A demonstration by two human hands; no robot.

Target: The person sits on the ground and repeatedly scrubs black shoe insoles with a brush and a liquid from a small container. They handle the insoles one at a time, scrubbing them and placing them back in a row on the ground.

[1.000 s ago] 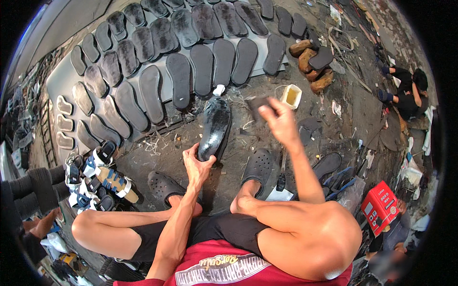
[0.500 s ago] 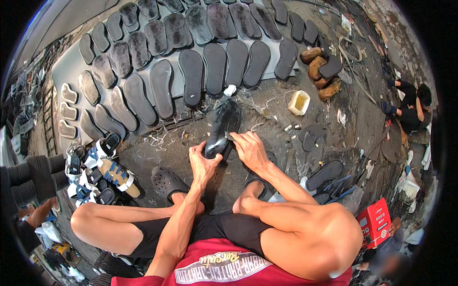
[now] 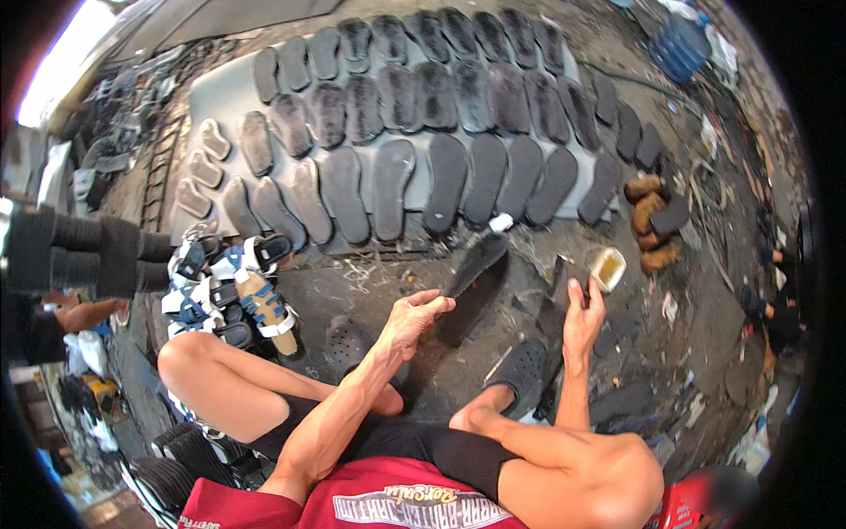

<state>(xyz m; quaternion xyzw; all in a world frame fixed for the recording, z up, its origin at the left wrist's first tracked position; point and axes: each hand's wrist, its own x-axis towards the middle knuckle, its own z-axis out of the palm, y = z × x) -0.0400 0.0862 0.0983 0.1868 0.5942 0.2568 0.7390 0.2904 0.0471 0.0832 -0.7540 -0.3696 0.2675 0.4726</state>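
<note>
My left hand pinches the near end of a black shoe sole, which is tilted above the dark ground with its far end pointing away. Out to the right, my right hand is raised beside a white cup that has yellowish stuff inside. Its fingers are drawn together at the cup's near side; what they hold, if anything, is too small to make out. Just beyond the sole's far tip lies a small white lump.
Rows of dark soles lie on a grey sheet ahead. Strapped sandals are piled at the left. Brown blocks stand beyond the cup. Clog-shod feet, one in a dark clog, flank the work spot.
The sole, earlier held low between both hands, is now lifted and tilted in my left hand alone. My right hand has left it and moved right to the cup. The view has shifted.
</note>
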